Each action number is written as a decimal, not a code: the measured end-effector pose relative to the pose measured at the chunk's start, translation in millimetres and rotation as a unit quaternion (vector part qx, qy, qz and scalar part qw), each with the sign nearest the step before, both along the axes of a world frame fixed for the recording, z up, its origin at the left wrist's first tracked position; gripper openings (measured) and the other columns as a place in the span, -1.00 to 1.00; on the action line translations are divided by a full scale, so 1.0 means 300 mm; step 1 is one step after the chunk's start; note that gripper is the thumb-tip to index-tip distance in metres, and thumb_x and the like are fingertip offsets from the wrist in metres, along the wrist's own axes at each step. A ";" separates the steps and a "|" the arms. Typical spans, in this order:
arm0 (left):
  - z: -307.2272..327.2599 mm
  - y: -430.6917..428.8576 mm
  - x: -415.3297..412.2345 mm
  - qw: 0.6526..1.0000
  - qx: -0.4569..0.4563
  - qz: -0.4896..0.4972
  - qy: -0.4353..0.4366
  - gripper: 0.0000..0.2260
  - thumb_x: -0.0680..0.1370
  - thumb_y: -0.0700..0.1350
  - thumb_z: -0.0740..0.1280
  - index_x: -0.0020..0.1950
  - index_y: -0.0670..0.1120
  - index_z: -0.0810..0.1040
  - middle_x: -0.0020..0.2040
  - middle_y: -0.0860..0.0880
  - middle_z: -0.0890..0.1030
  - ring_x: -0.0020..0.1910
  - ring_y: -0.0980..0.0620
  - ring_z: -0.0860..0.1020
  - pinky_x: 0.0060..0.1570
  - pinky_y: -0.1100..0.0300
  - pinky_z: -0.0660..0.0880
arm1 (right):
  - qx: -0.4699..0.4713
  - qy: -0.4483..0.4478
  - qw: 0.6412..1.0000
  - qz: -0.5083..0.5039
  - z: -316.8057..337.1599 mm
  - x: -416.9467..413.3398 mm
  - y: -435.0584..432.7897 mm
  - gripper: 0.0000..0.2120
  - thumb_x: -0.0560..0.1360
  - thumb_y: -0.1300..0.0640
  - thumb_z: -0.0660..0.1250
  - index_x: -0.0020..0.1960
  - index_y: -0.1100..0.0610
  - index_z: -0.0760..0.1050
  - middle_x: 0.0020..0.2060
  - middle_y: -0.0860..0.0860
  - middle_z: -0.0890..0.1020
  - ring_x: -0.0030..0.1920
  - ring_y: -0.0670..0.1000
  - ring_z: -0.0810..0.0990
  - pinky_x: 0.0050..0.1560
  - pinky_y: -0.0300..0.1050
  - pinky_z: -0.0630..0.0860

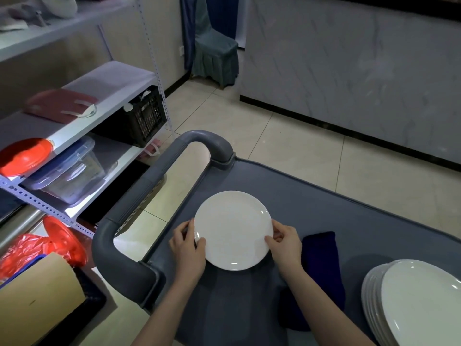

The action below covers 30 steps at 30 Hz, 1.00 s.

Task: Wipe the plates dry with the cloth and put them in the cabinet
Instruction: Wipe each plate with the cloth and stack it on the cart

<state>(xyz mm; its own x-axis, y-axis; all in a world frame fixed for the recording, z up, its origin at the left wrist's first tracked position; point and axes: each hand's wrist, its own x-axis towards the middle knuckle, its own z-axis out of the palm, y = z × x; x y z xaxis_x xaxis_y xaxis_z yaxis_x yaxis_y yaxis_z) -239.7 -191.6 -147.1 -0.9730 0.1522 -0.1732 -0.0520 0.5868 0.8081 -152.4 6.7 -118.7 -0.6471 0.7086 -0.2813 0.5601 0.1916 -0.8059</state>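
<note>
We are holding the plate (pixel 233 229) on the cart (pixel 349 211), left hand (pixel 187 248) and right hand (pixel 287 243) pinching its rim. Next we are needing the cloth (pixel 321 258) (lying beside) for wiping.

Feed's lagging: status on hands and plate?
Gripping plate at rim: left hand, right hand. On cart, cloth lies unheld; stack at right. Nothing in the way.
</note>
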 end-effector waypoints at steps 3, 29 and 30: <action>0.011 -0.001 -0.003 1.000 -0.027 -0.011 0.003 -0.52 0.59 -0.23 0.25 0.52 -0.10 0.32 0.40 0.00 0.26 0.33 0.00 0.15 0.31 0.16 0.21 | 0.011 -0.006 1.000 0.025 0.007 0.004 0.008 -0.58 0.48 0.34 0.35 0.29 0.07 0.60 0.10 0.11 0.55 -0.07 0.00 0.60 0.03 -0.18 0.51; 0.298 0.769 0.681 0.922 0.090 -0.376 0.011 -0.78 0.50 -0.09 0.44 0.14 0.06 0.58 -0.02 0.09 0.55 -0.09 0.22 0.54 -0.12 0.45 0.42 | 0.224 -0.065 0.958 -0.165 0.268 1.049 0.536 -0.71 0.47 0.19 0.48 0.19 0.11 0.64 -0.01 0.01 0.56 -0.23 -0.07 0.50 -0.13 -0.39 0.33; 0.291 0.775 0.692 0.922 0.071 -0.380 0.021 -0.73 0.50 -0.10 0.44 0.18 0.04 0.56 0.00 0.09 0.51 -0.08 0.19 0.52 -0.11 0.44 0.40 | 0.221 -0.078 0.958 -0.166 0.261 1.070 0.545 -0.67 0.46 0.19 0.49 0.22 0.13 0.63 0.03 0.05 0.56 -0.16 -0.02 0.51 -0.06 -0.29 0.35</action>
